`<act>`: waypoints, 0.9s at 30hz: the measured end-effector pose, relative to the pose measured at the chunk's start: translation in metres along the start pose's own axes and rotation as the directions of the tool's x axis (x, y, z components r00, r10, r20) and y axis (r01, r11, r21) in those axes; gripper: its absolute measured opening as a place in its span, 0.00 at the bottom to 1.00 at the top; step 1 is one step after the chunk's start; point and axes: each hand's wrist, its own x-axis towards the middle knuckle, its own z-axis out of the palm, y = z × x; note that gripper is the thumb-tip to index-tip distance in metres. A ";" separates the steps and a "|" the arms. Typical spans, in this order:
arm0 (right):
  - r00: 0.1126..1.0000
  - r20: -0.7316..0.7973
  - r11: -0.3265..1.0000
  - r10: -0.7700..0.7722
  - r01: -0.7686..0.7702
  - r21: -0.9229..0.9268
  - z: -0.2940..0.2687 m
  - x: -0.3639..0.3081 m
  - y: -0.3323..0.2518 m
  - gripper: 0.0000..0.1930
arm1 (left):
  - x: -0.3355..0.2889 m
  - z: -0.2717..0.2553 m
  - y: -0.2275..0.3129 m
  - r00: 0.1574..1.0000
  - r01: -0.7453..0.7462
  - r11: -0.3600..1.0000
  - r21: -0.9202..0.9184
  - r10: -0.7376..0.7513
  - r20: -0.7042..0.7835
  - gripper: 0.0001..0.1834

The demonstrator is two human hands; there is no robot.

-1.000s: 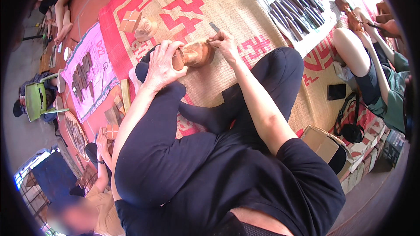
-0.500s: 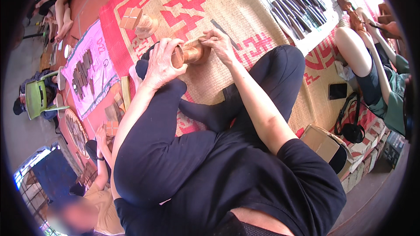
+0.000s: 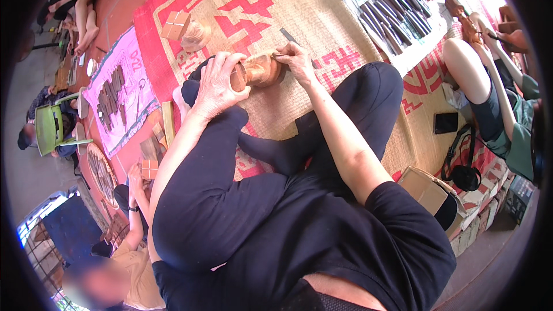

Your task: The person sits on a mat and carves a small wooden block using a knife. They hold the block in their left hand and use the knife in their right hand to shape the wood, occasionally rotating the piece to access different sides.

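head view, wooden piece [image 3: 262,71], between both hands [image 3: 218,83]

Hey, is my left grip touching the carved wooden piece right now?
Touching. The head view shows the left grip spread around the round end of the carved wooden piece, thumb pressed at its edge.

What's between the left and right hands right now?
A rounded wooden piece, seen in the head view; the left hand grips one end, the right hand is at the other.
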 end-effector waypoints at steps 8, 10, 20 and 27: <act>0.996 0.053 0.992 -0.065 0.070 -0.102 0.016 -0.006 -0.002 0.06 | 0.001 0.000 0.002 1.000 0.010 1.000 0.012 -0.010 0.003 0.38; 0.999 -0.018 0.999 0.032 -0.032 -0.018 0.009 -0.001 -0.003 0.07 | 0.002 0.002 -0.002 1.000 -0.011 1.000 0.022 0.011 0.004 0.39; 0.996 0.080 0.998 0.047 -0.050 0.035 0.022 -0.010 -0.015 0.07 | 0.003 0.001 0.003 0.997 -0.024 0.999 0.023 0.022 0.067 0.39; 0.989 -0.051 0.988 0.141 -0.138 0.068 0.004 -0.007 -0.020 0.05 | 0.000 0.000 -0.001 0.999 0.006 1.000 0.022 -0.007 0.048 0.39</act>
